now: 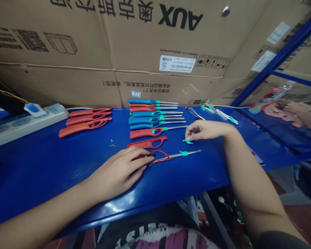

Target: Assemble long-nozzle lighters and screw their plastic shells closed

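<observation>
My left hand rests on the blue table with its fingers closed over the handle of an opened red utility lighter. A metal tube with a green collar points right from that lighter; much of its handle is hidden under my fingers. Between thumb and fingertips, my right hand pinches a small green plastic piece, just above the tube. A loose red handle half lies behind the opened lighter. Beyond it, several assembled blue and red lighters are lined up, their metal tubes pointing right.
Red handle shells lie left, near a white power strip. Tiny screws sit mid-table. Metal tubes lie at the back right. Cardboard stands behind. Another person's hand is beyond the blue frame, near orange parts.
</observation>
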`<state>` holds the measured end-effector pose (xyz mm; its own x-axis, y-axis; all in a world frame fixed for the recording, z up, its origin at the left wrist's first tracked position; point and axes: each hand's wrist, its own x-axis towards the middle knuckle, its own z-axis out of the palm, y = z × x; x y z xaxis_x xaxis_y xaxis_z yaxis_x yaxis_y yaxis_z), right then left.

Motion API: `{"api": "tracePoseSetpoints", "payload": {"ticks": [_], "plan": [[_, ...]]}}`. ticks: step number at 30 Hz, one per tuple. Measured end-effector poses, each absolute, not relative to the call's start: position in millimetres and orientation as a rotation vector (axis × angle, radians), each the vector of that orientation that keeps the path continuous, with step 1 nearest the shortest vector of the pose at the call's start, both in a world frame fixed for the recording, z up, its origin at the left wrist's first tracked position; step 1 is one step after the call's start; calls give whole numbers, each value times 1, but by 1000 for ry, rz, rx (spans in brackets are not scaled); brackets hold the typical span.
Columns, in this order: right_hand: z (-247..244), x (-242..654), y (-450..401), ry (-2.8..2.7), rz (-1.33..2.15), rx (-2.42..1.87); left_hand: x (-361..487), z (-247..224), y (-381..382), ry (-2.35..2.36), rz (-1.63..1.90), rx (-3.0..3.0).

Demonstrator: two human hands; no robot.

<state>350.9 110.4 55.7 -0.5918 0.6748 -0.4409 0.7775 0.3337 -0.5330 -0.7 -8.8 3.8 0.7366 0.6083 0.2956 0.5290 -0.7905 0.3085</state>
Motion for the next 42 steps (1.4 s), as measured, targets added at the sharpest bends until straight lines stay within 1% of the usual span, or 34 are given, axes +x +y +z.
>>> {"api": "tracePoseSetpoints", "payload": {"ticks": [5,8,11,18,24,34,42], "plan": [[57,352,110,2473,-950,1490,0,4,-9,907,590,2711],[59,353,109,2457,-905,1507,1,2,-10,919,636,2639],[57,346,108,2474,-896,1439,3,-1,-10,955,683,2593],[53,304,84,2777,-1017,1183,2,-5,-9,1041,716,2556],[41,272,63,3006,-929,871,4,-3,-10,1088,722,2507],[28,265,65,3113,-1029,755,5,0,-12,1112,622,2437],[20,258,62,3186,-974,676,6,2,-13,1178,603,2372]]}}
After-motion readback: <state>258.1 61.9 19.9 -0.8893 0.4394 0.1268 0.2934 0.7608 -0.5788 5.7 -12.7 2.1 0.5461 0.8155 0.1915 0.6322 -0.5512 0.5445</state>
